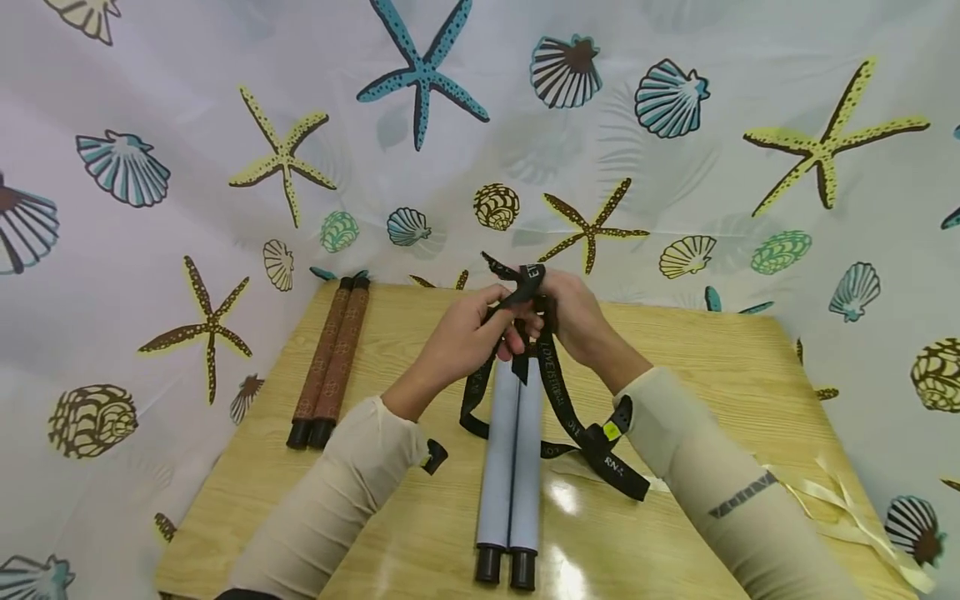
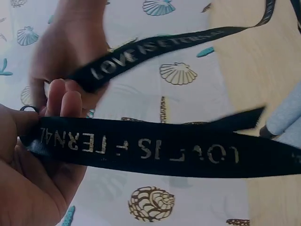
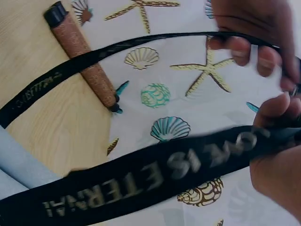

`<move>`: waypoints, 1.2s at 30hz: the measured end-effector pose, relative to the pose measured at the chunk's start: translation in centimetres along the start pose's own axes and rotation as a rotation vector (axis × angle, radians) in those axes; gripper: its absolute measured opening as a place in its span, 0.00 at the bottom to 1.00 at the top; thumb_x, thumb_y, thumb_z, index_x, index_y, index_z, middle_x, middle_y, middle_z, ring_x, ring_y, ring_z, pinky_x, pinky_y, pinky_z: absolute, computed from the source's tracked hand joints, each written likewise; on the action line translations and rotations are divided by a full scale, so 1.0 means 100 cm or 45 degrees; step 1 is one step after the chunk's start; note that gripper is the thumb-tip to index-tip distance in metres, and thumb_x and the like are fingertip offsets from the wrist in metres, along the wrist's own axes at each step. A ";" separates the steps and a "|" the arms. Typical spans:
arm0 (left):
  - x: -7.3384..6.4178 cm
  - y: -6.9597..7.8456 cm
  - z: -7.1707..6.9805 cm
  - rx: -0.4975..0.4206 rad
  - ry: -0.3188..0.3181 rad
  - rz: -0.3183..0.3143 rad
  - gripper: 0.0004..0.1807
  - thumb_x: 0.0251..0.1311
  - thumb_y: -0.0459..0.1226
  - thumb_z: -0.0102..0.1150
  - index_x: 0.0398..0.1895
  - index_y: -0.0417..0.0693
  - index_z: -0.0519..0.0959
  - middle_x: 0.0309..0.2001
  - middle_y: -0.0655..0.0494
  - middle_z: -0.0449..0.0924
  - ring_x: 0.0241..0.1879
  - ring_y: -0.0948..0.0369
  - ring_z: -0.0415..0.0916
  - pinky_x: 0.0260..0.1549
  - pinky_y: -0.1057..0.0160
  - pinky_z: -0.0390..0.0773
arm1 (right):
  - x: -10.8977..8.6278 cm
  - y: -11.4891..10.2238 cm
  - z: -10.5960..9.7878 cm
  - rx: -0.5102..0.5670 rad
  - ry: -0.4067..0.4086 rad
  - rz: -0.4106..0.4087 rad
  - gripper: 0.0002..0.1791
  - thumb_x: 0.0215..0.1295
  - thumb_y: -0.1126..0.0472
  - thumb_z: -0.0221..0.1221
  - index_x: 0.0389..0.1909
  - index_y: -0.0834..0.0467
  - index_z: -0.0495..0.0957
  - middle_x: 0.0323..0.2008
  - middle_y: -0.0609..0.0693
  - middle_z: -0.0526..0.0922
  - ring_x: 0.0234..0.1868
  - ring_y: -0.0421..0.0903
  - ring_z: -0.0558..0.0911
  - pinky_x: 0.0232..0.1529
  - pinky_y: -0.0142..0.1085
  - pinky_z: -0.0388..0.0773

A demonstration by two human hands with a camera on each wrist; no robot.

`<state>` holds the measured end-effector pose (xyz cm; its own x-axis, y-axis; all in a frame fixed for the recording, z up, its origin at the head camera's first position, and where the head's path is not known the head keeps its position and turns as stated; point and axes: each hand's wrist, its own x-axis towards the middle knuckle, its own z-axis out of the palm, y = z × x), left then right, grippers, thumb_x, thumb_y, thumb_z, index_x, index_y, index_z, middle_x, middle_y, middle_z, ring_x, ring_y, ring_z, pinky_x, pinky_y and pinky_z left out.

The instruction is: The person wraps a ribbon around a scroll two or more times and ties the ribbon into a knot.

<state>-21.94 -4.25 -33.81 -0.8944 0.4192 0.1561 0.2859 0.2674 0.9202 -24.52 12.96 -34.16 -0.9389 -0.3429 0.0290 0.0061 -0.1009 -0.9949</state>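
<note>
Both hands are raised over two pale blue-grey scrolls (image 1: pixel 497 467) with black end caps, which lie side by side on the table. A black ribbon (image 1: pixel 553 375) printed with "LOVE IS ETERNAL" hangs in a loop around the scrolls. My left hand (image 1: pixel 467 335) pinches the ribbon between thumb and fingers. Close against it, my right hand (image 1: pixel 576 321) grips another part, with a band of ribbon crossing its fingers. In the left wrist view two lengths of the ribbon (image 2: pixel 155 148) run off to the right. The crossing between the fingertips is partly hidden.
Two brown patterned scrolls (image 1: pixel 330 358) with black ends lie at the table's left. Cream ribbons (image 1: pixel 847 517) trail over the right side of the wooden table (image 1: pixel 660 550). A white cloth (image 1: pixel 465 158) with shells and starfish hangs behind and at the sides.
</note>
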 end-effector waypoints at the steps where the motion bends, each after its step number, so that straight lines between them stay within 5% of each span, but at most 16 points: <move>1: 0.000 -0.002 0.001 -0.005 -0.009 -0.014 0.12 0.77 0.39 0.45 0.45 0.41 0.78 0.25 0.45 0.84 0.22 0.57 0.81 0.27 0.59 0.82 | -0.001 -0.003 -0.003 0.033 -0.021 0.001 0.17 0.74 0.61 0.36 0.46 0.56 0.74 0.18 0.45 0.71 0.19 0.41 0.65 0.23 0.32 0.66; 9: 0.011 -0.022 -0.001 -0.117 -0.115 -0.143 0.14 0.77 0.36 0.43 0.47 0.35 0.76 0.24 0.54 0.82 0.23 0.61 0.79 0.34 0.59 0.81 | -0.010 -0.012 -0.015 -0.217 -0.145 -0.107 0.14 0.78 0.47 0.49 0.40 0.45 0.83 0.18 0.42 0.68 0.18 0.38 0.63 0.21 0.30 0.61; 13: 0.015 -0.027 -0.009 -0.196 -0.068 -0.277 0.13 0.77 0.35 0.42 0.50 0.37 0.75 0.27 0.57 0.81 0.29 0.59 0.80 0.41 0.60 0.81 | -0.020 -0.014 -0.023 -0.561 -0.307 -0.188 0.16 0.78 0.51 0.50 0.42 0.52 0.85 0.18 0.43 0.66 0.19 0.39 0.61 0.23 0.32 0.61; 17: 0.013 -0.025 -0.016 -0.325 -0.076 -0.337 0.10 0.74 0.34 0.46 0.51 0.38 0.73 0.27 0.58 0.81 0.30 0.60 0.80 0.37 0.62 0.80 | -0.026 -0.012 -0.027 -1.185 -0.250 -0.532 0.09 0.71 0.58 0.60 0.31 0.55 0.83 0.23 0.45 0.70 0.23 0.40 0.63 0.28 0.33 0.64; 21: 0.012 -0.022 -0.021 -0.642 -0.300 -0.359 0.19 0.75 0.36 0.38 0.63 0.35 0.65 0.30 0.57 0.85 0.30 0.62 0.82 0.35 0.61 0.82 | -0.026 -0.004 -0.025 -1.540 0.015 -0.887 0.05 0.61 0.61 0.69 0.28 0.54 0.83 0.27 0.46 0.75 0.24 0.38 0.67 0.26 0.33 0.66; 24: 0.013 -0.023 -0.021 -0.861 -0.452 -0.411 0.25 0.79 0.40 0.26 0.71 0.36 0.59 0.36 0.55 0.87 0.34 0.61 0.85 0.36 0.60 0.85 | -0.024 0.000 -0.024 -1.504 0.095 -0.990 0.03 0.59 0.63 0.70 0.31 0.56 0.85 0.29 0.47 0.78 0.24 0.39 0.69 0.26 0.34 0.68; 27: 0.015 -0.024 -0.018 -0.944 -0.455 -0.448 0.26 0.81 0.40 0.24 0.74 0.37 0.57 0.42 0.54 0.86 0.36 0.62 0.86 0.36 0.60 0.86 | -0.023 0.004 -0.022 -1.385 0.088 -0.947 0.03 0.61 0.63 0.68 0.34 0.57 0.83 0.31 0.49 0.80 0.27 0.39 0.71 0.29 0.34 0.69; 31: 0.017 -0.024 -0.012 -0.915 -0.313 -0.483 0.25 0.81 0.38 0.30 0.73 0.36 0.61 0.50 0.49 0.81 0.40 0.64 0.85 0.39 0.61 0.86 | -0.023 0.007 -0.021 -1.307 0.091 -0.863 0.05 0.62 0.63 0.68 0.37 0.58 0.82 0.30 0.50 0.83 0.27 0.40 0.71 0.30 0.34 0.68; 36: 0.020 -0.024 -0.007 -0.814 -0.034 -0.473 0.22 0.79 0.37 0.40 0.68 0.32 0.68 0.54 0.44 0.76 0.40 0.67 0.82 0.43 0.65 0.85 | -0.024 0.007 -0.023 -1.276 0.136 -0.820 0.05 0.63 0.63 0.67 0.38 0.57 0.82 0.29 0.50 0.85 0.23 0.40 0.71 0.27 0.33 0.68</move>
<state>-24.72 -4.68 -35.44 -0.8822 0.4228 -0.2074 -0.2974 -0.1586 0.9415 -23.06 15.85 -35.18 -0.6951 -0.4122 0.5890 -0.7025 0.5636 -0.4346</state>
